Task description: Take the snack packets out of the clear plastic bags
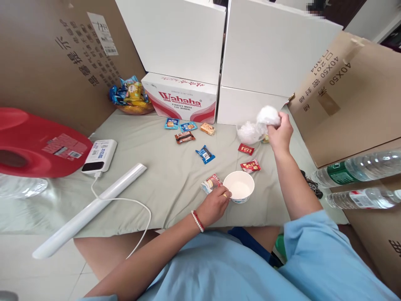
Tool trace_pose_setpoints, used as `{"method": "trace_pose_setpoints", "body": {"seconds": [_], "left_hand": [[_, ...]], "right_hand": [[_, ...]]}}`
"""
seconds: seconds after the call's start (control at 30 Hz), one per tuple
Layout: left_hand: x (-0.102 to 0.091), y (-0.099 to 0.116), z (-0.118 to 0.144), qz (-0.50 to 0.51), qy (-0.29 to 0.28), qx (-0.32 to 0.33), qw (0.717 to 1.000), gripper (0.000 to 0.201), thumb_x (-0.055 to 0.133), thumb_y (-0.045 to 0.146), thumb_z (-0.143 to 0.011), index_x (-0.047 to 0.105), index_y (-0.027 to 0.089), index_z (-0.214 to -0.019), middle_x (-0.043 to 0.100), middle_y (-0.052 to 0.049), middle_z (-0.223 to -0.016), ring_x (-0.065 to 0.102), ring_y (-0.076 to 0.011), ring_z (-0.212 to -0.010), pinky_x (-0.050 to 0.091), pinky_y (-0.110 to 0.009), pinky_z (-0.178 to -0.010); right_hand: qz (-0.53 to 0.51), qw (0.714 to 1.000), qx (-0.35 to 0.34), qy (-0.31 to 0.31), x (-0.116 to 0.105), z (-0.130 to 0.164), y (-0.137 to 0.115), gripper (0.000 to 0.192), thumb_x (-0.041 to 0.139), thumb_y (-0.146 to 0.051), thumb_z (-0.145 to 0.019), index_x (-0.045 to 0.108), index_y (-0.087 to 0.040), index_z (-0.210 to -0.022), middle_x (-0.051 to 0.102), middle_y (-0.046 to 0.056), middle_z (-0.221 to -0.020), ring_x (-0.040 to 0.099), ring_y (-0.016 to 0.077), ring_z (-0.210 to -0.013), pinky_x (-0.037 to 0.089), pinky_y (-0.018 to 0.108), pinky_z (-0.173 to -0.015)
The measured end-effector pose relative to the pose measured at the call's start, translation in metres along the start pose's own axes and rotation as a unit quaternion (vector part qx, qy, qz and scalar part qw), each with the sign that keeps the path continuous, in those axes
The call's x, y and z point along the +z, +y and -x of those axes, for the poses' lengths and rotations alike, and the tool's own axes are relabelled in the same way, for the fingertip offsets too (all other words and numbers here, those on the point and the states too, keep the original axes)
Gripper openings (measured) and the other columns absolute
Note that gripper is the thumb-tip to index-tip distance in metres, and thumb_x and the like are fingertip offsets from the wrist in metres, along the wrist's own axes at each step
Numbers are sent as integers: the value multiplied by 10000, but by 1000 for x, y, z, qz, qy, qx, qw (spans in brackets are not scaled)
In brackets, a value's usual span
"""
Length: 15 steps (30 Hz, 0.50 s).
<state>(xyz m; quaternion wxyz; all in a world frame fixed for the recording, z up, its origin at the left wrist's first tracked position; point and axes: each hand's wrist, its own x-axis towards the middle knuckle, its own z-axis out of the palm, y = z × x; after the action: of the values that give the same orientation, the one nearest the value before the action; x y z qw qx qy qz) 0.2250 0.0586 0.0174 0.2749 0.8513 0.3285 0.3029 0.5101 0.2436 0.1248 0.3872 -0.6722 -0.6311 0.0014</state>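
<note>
A white paper bowl (239, 184) stands upright near the front of the cloth-covered table. My left hand (216, 205) has its fingers closed at the bowl's left rim. My right hand (282, 131) grips a white fluffy-looking wad (268, 116), raised at the back right. Just left of it lies a second whitish crumpled clump (248, 133), partly see-through; I cannot tell whether they are cotton or thin plastic. Something yellowish shows partly behind my right hand. Two red snack packets (250, 166) lie between the bowl and the clump. A red-and-grey packet (212, 183) touches or nearly touches the bowl.
Several wrapped snacks (184, 137) lie mid-table, with a blue packet (205, 154) nearer. A white Wahaha carton (184, 98) and a snack basket (134, 109) stand behind. On the left are a red jug (40, 142), a power bank (100, 156) and a white light bar (90, 211); bottles (363, 167) lie right.
</note>
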Motion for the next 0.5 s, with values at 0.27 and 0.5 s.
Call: {"method": "trace_pose_setpoints", "body": {"seconds": [0.27, 0.5], "left_hand": [[3, 6, 12, -3, -12, -17, 1000, 265, 371, 154, -1022, 623, 186, -945, 641, -99, -997, 607, -182, -897, 511, -303, -807], [6, 18, 7, -4, -10, 5, 1000, 282, 360, 144, -1021, 631, 176, -952, 642, -111, -988, 602, -183, -866, 519, -307, -783]], "right_hand": [[255, 915, -22, -312, 93, -43, 1, 447, 567, -163, -907, 653, -120, -1343, 695, 179, -1184, 543, 296, -1186, 420, 386, -1025], [257, 882, -7, -395, 108, -49, 13, 608, 645, -204, -822, 613, -172, -1428, 643, 196, -1341, 591, 346, -1245, 479, 439, -1028]]}}
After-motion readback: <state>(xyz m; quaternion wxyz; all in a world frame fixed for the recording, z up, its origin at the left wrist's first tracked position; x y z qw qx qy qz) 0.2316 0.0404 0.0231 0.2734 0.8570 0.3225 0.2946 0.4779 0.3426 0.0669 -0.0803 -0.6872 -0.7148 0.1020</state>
